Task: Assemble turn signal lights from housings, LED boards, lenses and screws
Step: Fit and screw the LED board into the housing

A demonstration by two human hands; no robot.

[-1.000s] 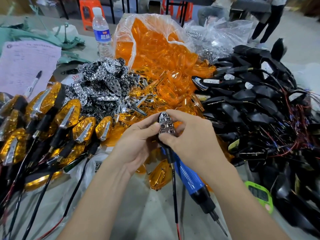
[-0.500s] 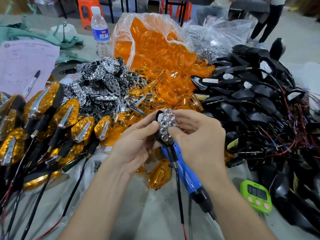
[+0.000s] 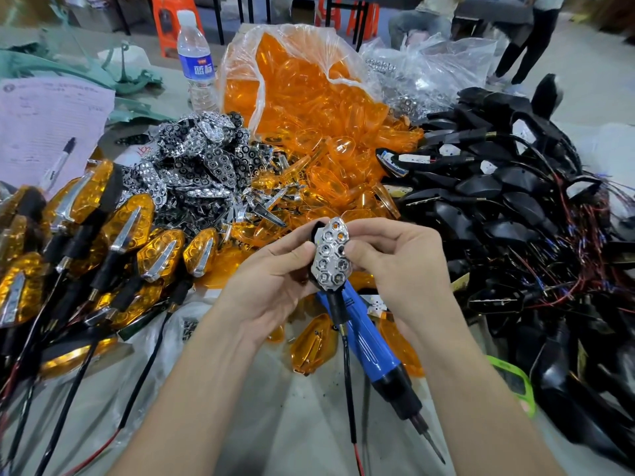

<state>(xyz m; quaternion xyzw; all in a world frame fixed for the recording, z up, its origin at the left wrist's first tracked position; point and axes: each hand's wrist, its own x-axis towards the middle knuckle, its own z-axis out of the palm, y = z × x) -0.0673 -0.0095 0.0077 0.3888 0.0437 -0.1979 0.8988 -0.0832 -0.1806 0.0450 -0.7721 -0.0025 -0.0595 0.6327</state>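
Note:
A black turn signal housing with a chrome honeycomb reflector [image 3: 331, 258] on its face is held upright at the centre, its stalk and wire hanging down. My left hand [image 3: 271, 280] grips its left side with thumb and fingers. My right hand [image 3: 402, 262] pinches its right edge. A blue electric screwdriver [image 3: 369, 345] lies on the table beneath my hands, bit pointing toward me. Loose orange lenses [image 3: 309, 108] spill from a clear bag behind. Chrome reflectors [image 3: 202, 159] form a heap at left centre. Black housings with wires [image 3: 515, 207] are piled on the right.
Finished amber lights with black stalks [image 3: 103, 235] lie in a row on the left. A water bottle [image 3: 196, 60] stands at the back, with a paper sheet and pen [image 3: 51, 139] at far left. A green timer [image 3: 512, 383] sits at right. People stand beyond the table.
The housing with its reflector has been raised slightly and turned more face-on to me. Both hands keep hold of it, fingers shifting along its edges.

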